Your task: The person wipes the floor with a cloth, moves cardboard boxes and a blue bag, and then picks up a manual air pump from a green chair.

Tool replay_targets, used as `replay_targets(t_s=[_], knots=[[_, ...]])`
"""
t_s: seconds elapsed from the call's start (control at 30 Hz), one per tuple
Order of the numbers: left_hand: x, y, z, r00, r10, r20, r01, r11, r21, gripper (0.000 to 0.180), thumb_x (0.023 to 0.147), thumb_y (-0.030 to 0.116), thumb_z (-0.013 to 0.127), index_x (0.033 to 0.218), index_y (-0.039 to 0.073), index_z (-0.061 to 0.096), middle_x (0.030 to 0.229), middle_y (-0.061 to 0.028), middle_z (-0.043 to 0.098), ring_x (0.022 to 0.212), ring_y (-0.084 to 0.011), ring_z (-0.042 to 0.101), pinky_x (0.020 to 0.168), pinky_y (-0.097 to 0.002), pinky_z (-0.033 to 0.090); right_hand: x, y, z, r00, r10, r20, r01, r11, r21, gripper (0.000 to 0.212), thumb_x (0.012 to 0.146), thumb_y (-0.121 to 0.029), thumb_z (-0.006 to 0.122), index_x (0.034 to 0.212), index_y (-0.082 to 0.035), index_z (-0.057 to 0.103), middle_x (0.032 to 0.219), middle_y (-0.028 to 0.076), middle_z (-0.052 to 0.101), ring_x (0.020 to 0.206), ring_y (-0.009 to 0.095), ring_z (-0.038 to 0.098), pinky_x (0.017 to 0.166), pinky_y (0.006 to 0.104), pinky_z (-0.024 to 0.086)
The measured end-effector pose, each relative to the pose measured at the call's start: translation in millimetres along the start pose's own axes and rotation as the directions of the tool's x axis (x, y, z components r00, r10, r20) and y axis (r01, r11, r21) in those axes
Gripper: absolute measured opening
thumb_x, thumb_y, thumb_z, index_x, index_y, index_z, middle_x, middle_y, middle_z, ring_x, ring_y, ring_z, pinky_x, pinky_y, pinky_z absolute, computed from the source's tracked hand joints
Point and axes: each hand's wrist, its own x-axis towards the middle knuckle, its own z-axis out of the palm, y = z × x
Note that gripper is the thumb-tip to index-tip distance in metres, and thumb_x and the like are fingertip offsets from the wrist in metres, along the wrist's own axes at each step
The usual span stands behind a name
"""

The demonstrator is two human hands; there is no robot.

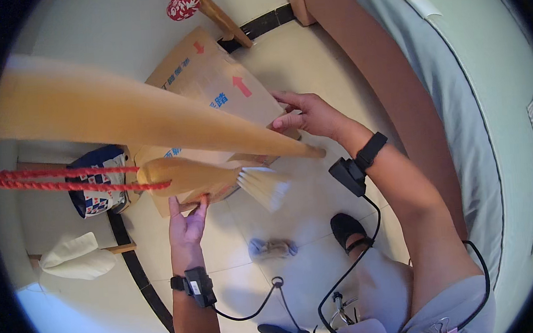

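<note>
A large brown cardboard box (221,77) with printing and red arrows is between my hands, tilted over the floor. My left hand (186,225) is closed on its near lower edge, thumb and fingers apart across the cardboard. My right hand (309,116) grips its right edge with the fingertips. In front of the box, close to the camera, a thick wooden pole (153,115) crosses the view and hides part of it. Below the pole, a brush (197,175) with a wooden handle and pale bristles hangs from a red cord, also covering some of the box.
To the right runs a bed (421,102) with a grey-blue sheet. A blue and white patterned bag (100,192) is left of the box. On the tiled floor lies a crumpled grey thing (273,248), near my black shoe (347,230). Black cables (371,239) trail from my wrist devices.
</note>
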Motion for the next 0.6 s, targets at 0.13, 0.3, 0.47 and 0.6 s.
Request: replay_targets(t_s=[0.13, 0.3, 0.47, 0.6], knots=[[22, 15, -10, 0.981, -0.151, 0.124, 0.155, 0.988, -0.026, 0.051, 0.091, 0.030, 0.049, 0.131, 0.002, 0.032, 0.132, -0.0242, 0.035, 0.118, -0.0455, 0.036, 0.095, -0.0509, 0.041, 3, -5, 4, 0.999, -0.028, 0.023, 0.026, 0.995, 0.094, 0.065, 0.077, -0.022, 0.070, 0.133, -0.008, 0.040, 0.103, 0.009, 0.062, 0.087, 0.014, 0.055, 0.080, 0.0290, 0.046], [50, 41, -23, 0.972, -0.162, 0.169, 0.156, 0.987, 0.047, 0.050, 0.092, 0.025, 0.045, 0.130, -0.005, 0.030, 0.132, -0.0273, 0.034, 0.117, -0.0522, 0.034, 0.095, -0.0526, 0.042, 9, -16, 17, 0.996, -0.092, -0.005, 0.092, 0.987, 0.136, 0.061, 0.078, -0.020, 0.069, 0.131, -0.008, 0.042, 0.101, 0.007, 0.063, 0.086, 0.012, 0.057, 0.077, 0.0272, 0.047], [76, 54, -11, 0.953, -0.141, 0.269, 0.123, 0.989, 0.083, 0.052, 0.089, 0.030, 0.051, 0.130, 0.002, 0.036, 0.133, -0.0221, 0.036, 0.122, -0.0442, 0.034, 0.097, -0.0581, 0.036, 28, 11, 20, 0.985, -0.171, -0.032, 0.172, 0.984, 0.053, 0.057, 0.079, -0.015, 0.068, 0.129, -0.006, 0.043, 0.101, 0.007, 0.063, 0.083, 0.012, 0.061, 0.072, 0.0271, 0.050], [128, 61, -32, 0.940, -0.144, 0.310, 0.129, 0.989, 0.070, 0.063, 0.083, 0.041, 0.057, 0.131, 0.007, 0.037, 0.137, -0.0153, 0.036, 0.126, -0.0354, 0.032, 0.103, -0.0565, 0.027, 41, 42, 22, 0.981, -0.184, -0.059, 0.189, 0.978, 0.090, 0.055, 0.081, -0.010, 0.065, 0.130, -0.005, 0.042, 0.102, 0.008, 0.062, 0.084, 0.014, 0.061, 0.077, 0.0268, 0.050]])
